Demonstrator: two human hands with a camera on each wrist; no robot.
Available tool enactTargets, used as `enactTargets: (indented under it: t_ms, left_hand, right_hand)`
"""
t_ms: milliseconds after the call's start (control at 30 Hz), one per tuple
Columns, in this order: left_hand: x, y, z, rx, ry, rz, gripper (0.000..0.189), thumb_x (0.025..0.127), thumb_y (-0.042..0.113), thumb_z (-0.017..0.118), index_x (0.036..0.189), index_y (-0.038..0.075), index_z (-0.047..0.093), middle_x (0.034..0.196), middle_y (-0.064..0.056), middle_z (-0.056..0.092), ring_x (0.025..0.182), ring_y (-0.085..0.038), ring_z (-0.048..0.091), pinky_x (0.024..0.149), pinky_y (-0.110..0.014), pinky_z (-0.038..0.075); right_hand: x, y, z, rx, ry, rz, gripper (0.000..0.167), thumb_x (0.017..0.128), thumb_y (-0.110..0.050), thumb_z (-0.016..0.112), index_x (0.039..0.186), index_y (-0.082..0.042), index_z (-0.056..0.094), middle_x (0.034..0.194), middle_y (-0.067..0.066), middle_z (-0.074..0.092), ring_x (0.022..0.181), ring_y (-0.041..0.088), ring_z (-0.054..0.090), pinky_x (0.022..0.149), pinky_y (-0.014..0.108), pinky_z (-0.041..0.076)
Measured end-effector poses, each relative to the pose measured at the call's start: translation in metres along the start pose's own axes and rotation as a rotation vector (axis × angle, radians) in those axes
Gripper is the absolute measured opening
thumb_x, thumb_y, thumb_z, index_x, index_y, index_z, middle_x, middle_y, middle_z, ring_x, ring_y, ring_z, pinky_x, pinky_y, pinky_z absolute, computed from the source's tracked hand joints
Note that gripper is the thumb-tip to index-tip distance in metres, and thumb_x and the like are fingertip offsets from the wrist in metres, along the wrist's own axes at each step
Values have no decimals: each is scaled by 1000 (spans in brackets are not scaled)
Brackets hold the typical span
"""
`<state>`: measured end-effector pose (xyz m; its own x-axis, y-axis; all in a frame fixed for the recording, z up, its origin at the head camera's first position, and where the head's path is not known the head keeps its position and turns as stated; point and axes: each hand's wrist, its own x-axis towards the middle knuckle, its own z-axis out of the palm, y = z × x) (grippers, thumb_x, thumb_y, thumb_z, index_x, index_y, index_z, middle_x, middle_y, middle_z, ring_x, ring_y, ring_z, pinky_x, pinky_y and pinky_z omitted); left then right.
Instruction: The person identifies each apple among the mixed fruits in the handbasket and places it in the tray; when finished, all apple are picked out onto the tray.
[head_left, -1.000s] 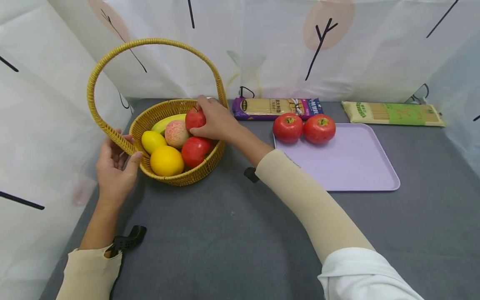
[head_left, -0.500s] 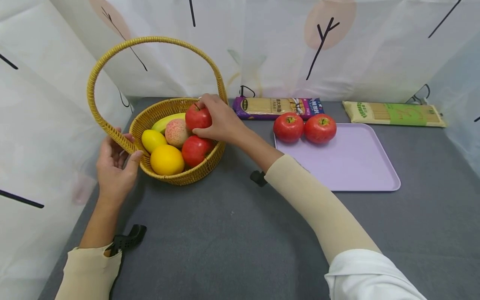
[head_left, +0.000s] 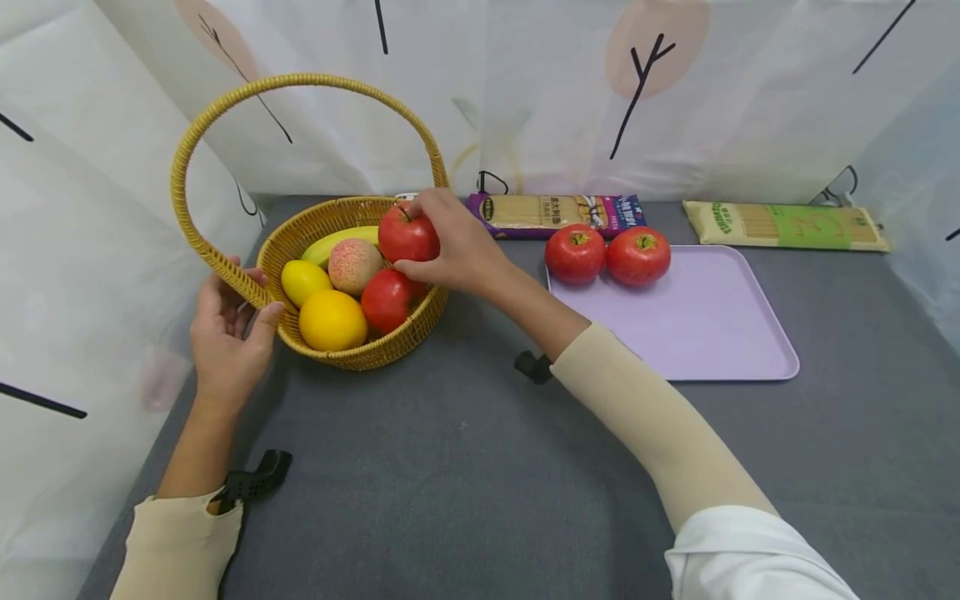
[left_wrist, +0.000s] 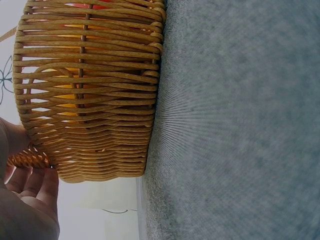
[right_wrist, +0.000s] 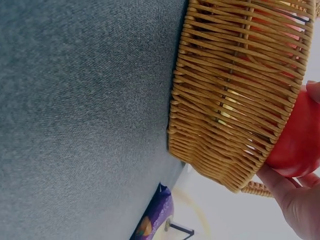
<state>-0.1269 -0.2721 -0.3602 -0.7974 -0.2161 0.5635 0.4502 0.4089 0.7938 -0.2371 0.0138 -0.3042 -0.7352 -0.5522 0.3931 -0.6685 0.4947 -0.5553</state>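
With its fingers and thumb, my right hand (head_left: 459, 250) grips a red apple (head_left: 407, 235) at the right rim of the wicker basket (head_left: 390, 354). The right wrist view shows this apple (right_wrist: 299, 137) at rim height, against the weave. My left hand (head_left: 231, 333) holds the left foot of the tall basket handle (head_left: 242, 282), thumb in front and fingers behind. Inside the basket lie another red apple (head_left: 388, 302), a peach (head_left: 354, 267), a lemon (head_left: 303, 282), an orange (head_left: 332, 322) and a banana (head_left: 337, 242) partly hidden behind the peach.
Two more red apples (head_left: 576, 254) sit at the back left of a lilac tray (head_left: 712, 333). Behind the tray lie a purple pasta pack (head_left: 555, 215) and a green-labelled noodle pack (head_left: 787, 225). A printed white curtain (head_left: 540, 100) stands along the back.
My right hand has drawn the red apple to the right, from beside the peach to the basket's right rim. The left hand and basket have stayed in place.
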Motion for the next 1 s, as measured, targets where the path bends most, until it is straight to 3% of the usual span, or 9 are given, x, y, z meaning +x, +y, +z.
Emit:
enactTargets:
  t_ms: [267,633,1000]
  left_hand:
    - [1,-1,1,1,1,1,65,86,-16,65,145,2,44,127,-17,58,113,-22,58,99,-25,49]
    - [1,-1,0,-8,-4,6,65,86,-16,65,145,2,44,126,-20,57,113,-23,57,99,-24,49]
    - [0,-2,0,1,-1,1,65,87,-16,65,145,3,44,126,-21,57,113,-21,58,100,-25,48]
  right_hand:
    - [-13,-4,-8,15,47,-52,56,82,-31,82,125,-9,53,132,6,51,120,16,46,93,27,50]
    - [-34,-5,-19,88,152,-64,55,80,-26,84,124,-9,56,134,5,51,123,15,44,92,27,52]
    - [-58,3,-35,132,229,-1,55,80,-29,84,123,-9,59,138,4,52,128,9,43,94,28,52]
